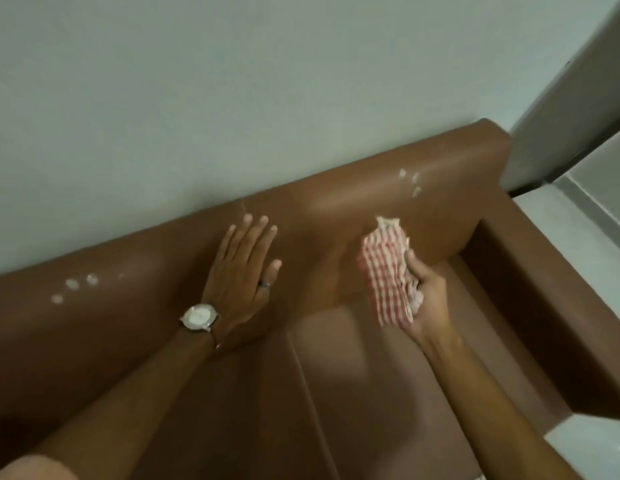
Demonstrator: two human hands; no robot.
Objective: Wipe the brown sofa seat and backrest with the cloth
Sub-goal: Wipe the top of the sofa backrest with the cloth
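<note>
The brown sofa's backrest (353,199) runs across the middle of the view, with the seat (364,382) below it. My right hand (428,299) grips a red-and-white checked cloth (388,271), held against the backrest. White smears (410,183) sit on the backrest just above the cloth. More white spots (74,287) mark the backrest at the left. My left hand (242,275), wearing a watch and a ring, lies flat with fingers spread on the backrest, left of the cloth.
A pale wall (232,81) rises right behind the backrest. The sofa's right armrest (557,306) borders the seat. Beyond it are light floor tiles (557,216) and a grey panel (571,98) at the upper right.
</note>
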